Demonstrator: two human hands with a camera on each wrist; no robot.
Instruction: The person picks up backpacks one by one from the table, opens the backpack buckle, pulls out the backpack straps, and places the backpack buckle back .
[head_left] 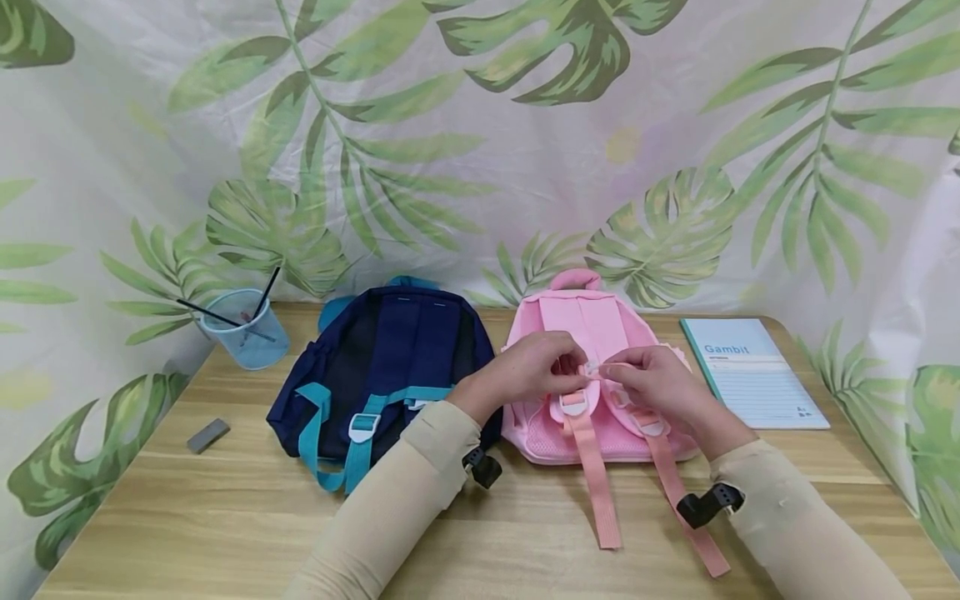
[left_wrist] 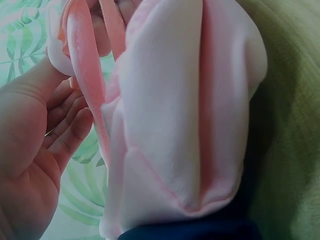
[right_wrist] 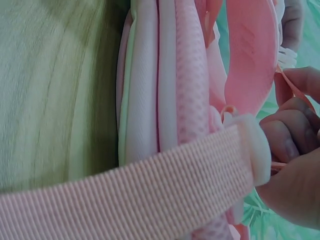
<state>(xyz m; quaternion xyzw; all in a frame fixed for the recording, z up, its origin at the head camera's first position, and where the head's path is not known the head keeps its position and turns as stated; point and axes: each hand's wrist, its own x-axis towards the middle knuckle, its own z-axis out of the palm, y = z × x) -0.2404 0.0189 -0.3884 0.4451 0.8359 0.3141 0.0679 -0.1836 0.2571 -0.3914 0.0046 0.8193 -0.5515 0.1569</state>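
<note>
A pink backpack [head_left: 555, 312] stands with its strap side toward me. Over its middle both hands meet at a small white buckle [head_left: 592, 367] between its shoulder straps. My left hand [head_left: 536, 367] pinches the buckle from the left, its fingertips partly hidden. From the right, my right hand [head_left: 656, 379] pinches the thin coral strap [right_wrist: 295, 86] that runs to the buckle. Below the hands, coral webbing [head_left: 596, 483] hangs from white adjusters [head_left: 574, 404] onto the table. In the left wrist view, a padded shoulder strap [left_wrist: 85, 55] passes beside the left hand.
To the left lies a navy backpack [head_left: 416, 333] with teal straps, under my left forearm. A blue mesh pen cup [head_left: 258, 337] and a grey eraser [head_left: 207, 436] are further left. A notebook [head_left: 757, 375] lies at the right. Patterned cloth hangs behind the wooden table [head_left: 225, 517].
</note>
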